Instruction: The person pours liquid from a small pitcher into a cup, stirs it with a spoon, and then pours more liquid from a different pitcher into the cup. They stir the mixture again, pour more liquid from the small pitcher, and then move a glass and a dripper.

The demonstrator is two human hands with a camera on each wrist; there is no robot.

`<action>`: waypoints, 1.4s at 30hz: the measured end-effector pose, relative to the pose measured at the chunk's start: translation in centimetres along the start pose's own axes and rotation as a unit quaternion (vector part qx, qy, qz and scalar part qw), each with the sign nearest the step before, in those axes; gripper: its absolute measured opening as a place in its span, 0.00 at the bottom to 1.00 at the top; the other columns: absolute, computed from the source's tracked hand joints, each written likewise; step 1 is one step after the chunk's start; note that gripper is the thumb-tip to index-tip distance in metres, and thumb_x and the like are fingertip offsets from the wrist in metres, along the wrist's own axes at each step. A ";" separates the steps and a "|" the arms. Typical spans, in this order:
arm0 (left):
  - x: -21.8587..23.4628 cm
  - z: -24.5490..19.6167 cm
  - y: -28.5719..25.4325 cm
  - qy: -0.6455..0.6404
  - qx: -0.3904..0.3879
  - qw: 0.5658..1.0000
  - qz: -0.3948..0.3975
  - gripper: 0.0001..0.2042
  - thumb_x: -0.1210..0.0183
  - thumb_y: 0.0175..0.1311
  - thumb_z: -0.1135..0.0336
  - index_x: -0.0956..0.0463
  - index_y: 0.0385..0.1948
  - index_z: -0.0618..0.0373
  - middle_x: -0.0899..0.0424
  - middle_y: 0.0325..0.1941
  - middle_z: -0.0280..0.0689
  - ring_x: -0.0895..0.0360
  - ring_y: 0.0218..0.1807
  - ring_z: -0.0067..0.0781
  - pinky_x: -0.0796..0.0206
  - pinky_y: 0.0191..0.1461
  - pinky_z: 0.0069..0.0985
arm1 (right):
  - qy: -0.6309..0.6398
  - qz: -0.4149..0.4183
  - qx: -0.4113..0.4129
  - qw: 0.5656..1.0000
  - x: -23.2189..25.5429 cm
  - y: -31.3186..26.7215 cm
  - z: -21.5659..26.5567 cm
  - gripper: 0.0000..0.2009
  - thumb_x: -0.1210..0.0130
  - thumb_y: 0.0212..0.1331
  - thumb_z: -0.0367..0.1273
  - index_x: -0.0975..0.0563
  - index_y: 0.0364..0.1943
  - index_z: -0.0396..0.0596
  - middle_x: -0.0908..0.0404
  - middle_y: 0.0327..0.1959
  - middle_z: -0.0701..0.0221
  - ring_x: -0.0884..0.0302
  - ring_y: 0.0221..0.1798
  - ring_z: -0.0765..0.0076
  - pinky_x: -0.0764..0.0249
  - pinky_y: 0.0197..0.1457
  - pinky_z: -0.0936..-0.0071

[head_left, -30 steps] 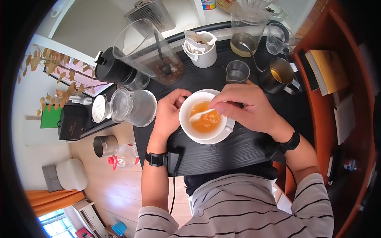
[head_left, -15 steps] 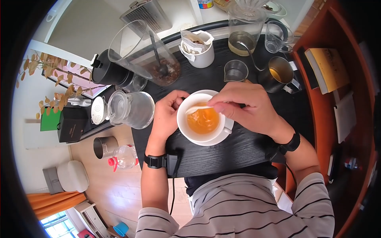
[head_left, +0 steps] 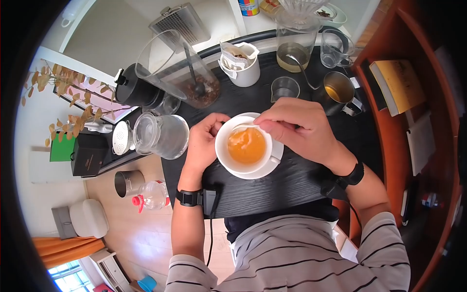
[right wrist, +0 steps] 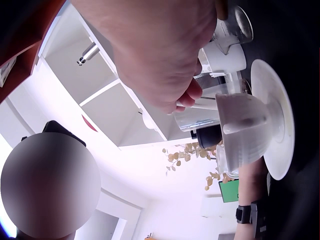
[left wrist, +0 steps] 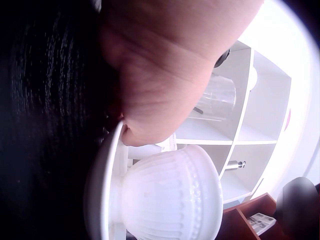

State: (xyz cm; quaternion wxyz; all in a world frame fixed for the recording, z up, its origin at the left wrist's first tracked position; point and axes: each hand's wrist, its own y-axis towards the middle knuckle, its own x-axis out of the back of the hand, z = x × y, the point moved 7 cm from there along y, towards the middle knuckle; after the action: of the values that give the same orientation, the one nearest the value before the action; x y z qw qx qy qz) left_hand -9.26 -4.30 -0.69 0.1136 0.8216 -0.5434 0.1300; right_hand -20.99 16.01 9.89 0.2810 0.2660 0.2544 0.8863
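Observation:
A white cup of amber liquid stands on a white saucer, its small handle towards the right front. My right hand pinches a white spoon between thumb and fingers over the cup's right rim. The spoon's bowl dips in along the far inner wall, and the liquid's surface ripples. At the cup's left, my left hand holds the saucer's edge; in the left wrist view the rim of the saucer meets the hand, whose fingertips are mostly hidden.
A lidded glass jug stands left of my left hand. Behind are a tall clear container with a dark scoop, a white mug with a drip bag, a small glass pitcher and a gooseneck metal kettle.
The spoon has swept from the left of the liquid to the cup's far side, my right hand still pinching it. My left hand stays at the saucer; the cup shifts slightly left in view.

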 end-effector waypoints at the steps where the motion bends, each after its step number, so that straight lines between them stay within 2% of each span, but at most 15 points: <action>1: 0.0 -0.1 0.0 -0.002 0.005 1.000 -0.002 0.10 0.28 0.65 0.73 0.15 0.46 0.62 0.21 0.25 0.23 0.28 0.29 0.08 0.34 0.36 0.15 | -0.014 -0.009 -0.018 1.000 0.4 -0.1 -0.2 0.04 0.33 0.69 0.28 0.12 0.41 0.42 0.16 0.30 0.71 0.26 0.26 0.76 0.33 0.30 0.76; 5: 0.0 -0.1 0.0 -0.006 0.010 1.000 0.002 0.11 0.28 0.65 0.73 0.15 0.47 0.62 0.20 0.26 0.23 0.27 0.30 0.08 0.33 0.36 0.15 | 0.051 0.019 -0.102 0.993 0.2 -0.3 -0.9 0.05 0.32 0.68 0.30 0.11 0.42 0.44 0.15 0.30 0.71 0.23 0.27 0.75 0.30 0.31 0.75; 9: 0.0 -0.3 0.1 0.007 0.004 1.000 0.002 0.11 0.29 0.65 0.74 0.15 0.47 0.62 0.18 0.27 0.23 0.27 0.30 0.09 0.33 0.37 0.15 | 0.050 0.010 -0.055 0.997 -0.5 -0.3 -0.8 0.05 0.33 0.69 0.30 0.12 0.42 0.44 0.16 0.30 0.71 0.23 0.28 0.76 0.30 0.32 0.77; 11: 0.0 0.0 0.2 0.013 0.031 0.999 0.028 0.13 0.27 0.64 0.74 0.16 0.48 0.63 0.10 0.44 0.31 0.17 0.44 0.17 0.24 0.51 0.19 | 0.018 -0.011 -0.046 0.999 0.3 -0.1 -0.4 0.05 0.33 0.69 0.30 0.12 0.42 0.44 0.15 0.30 0.71 0.23 0.28 0.76 0.31 0.32 0.77; 12: -0.1 -0.2 0.2 0.015 0.029 0.999 0.029 0.13 0.27 0.64 0.74 0.16 0.48 0.63 0.10 0.44 0.31 0.17 0.44 0.17 0.24 0.51 0.19 | -0.013 -0.029 -0.039 0.999 0.9 0.0 -0.3 0.06 0.33 0.69 0.30 0.12 0.42 0.44 0.15 0.30 0.71 0.24 0.27 0.76 0.31 0.32 0.76; 14: -0.3 -1.0 0.3 0.001 -0.002 1.000 0.017 0.10 0.29 0.65 0.76 0.16 0.46 0.63 0.16 0.29 0.25 0.25 0.33 0.09 0.32 0.38 0.15 | -0.014 -0.034 -0.050 0.998 1.5 0.0 -0.5 0.06 0.33 0.69 0.31 0.12 0.42 0.43 0.15 0.30 0.71 0.24 0.27 0.76 0.30 0.32 0.76; 22: -1.1 -2.1 1.2 0.033 -0.020 0.997 0.065 0.09 0.29 0.65 0.75 0.16 0.44 0.63 0.12 0.33 0.29 0.20 0.36 0.12 0.28 0.41 0.18 | 0.085 0.034 -0.090 0.992 -0.6 -0.5 -0.7 0.05 0.34 0.69 0.27 0.11 0.44 0.41 0.15 0.31 0.71 0.25 0.28 0.78 0.31 0.33 0.78; 24: -1.3 -2.5 1.4 0.038 -0.025 0.996 0.074 0.09 0.29 0.65 0.74 0.16 0.44 0.63 0.11 0.34 0.30 0.19 0.37 0.13 0.27 0.42 0.18 | 0.050 0.000 -0.010 0.999 -0.1 -0.4 0.0 0.06 0.33 0.69 0.27 0.12 0.44 0.41 0.14 0.31 0.70 0.23 0.29 0.76 0.30 0.33 0.77; 28: -1.5 -2.4 1.7 0.034 -0.013 0.995 0.088 0.09 0.29 0.65 0.74 0.16 0.44 0.63 0.11 0.35 0.30 0.19 0.38 0.14 0.27 0.42 0.18 | -0.024 -0.037 0.045 0.998 1.6 -0.1 0.8 0.06 0.33 0.69 0.27 0.12 0.44 0.40 0.14 0.31 0.70 0.22 0.28 0.75 0.29 0.33 0.77; 31: -1.3 -2.0 1.7 0.030 -0.004 0.996 0.087 0.09 0.29 0.66 0.74 0.17 0.44 0.63 0.11 0.35 0.30 0.19 0.38 0.14 0.27 0.42 0.18 | -0.027 -0.013 -0.017 0.999 1.4 -0.3 0.3 0.05 0.33 0.68 0.27 0.12 0.43 0.41 0.14 0.31 0.69 0.22 0.28 0.75 0.29 0.33 0.77; 33: -1.3 -1.8 1.7 0.024 0.005 0.996 0.084 0.09 0.29 0.66 0.74 0.17 0.44 0.64 0.11 0.36 0.30 0.19 0.38 0.14 0.27 0.42 0.18 | 0.066 0.031 -0.117 0.990 0.0 -0.8 -1.0 0.05 0.33 0.67 0.27 0.12 0.43 0.41 0.15 0.30 0.69 0.22 0.28 0.74 0.29 0.32 0.77; 34: -1.3 -1.6 1.7 0.012 0.007 0.996 0.085 0.09 0.29 0.66 0.74 0.17 0.44 0.64 0.11 0.35 0.30 0.19 0.37 0.13 0.27 0.42 0.18 | 0.065 0.032 -0.119 0.990 -0.3 -0.8 -1.0 0.05 0.33 0.67 0.27 0.12 0.43 0.41 0.15 0.30 0.69 0.22 0.28 0.74 0.29 0.32 0.77; 37: -1.4 -1.2 1.6 -0.012 0.008 0.996 0.085 0.09 0.30 0.67 0.75 0.17 0.45 0.64 0.11 0.35 0.30 0.19 0.37 0.13 0.27 0.41 0.17 | 0.090 0.018 -0.081 0.993 -0.5 -0.5 -0.8 0.05 0.33 0.67 0.27 0.11 0.42 0.41 0.15 0.30 0.69 0.23 0.27 0.74 0.30 0.32 0.78; 39: -1.4 -1.1 1.5 -0.026 0.007 0.996 0.085 0.09 0.30 0.67 0.75 0.17 0.45 0.64 0.11 0.34 0.30 0.19 0.36 0.12 0.28 0.41 0.17 | 0.017 -0.038 0.011 0.999 0.9 -0.1 0.1 0.05 0.33 0.67 0.28 0.11 0.41 0.41 0.16 0.29 0.70 0.25 0.27 0.76 0.31 0.31 0.77; 42: -1.3 -0.8 1.5 -0.029 0.027 0.996 0.075 0.09 0.30 0.68 0.75 0.17 0.46 0.64 0.12 0.33 0.28 0.20 0.35 0.11 0.28 0.40 0.16 | -0.051 -0.047 0.005 0.998 1.8 0.0 0.5 0.06 0.32 0.68 0.30 0.12 0.39 0.41 0.14 0.30 0.71 0.21 0.28 0.75 0.27 0.32 0.75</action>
State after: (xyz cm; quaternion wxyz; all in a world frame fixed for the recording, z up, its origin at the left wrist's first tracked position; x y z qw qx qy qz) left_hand -11.16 -3.50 -0.27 0.0654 0.7848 -0.6026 0.1293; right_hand -21.93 17.29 10.89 0.3336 0.2999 0.2559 0.8563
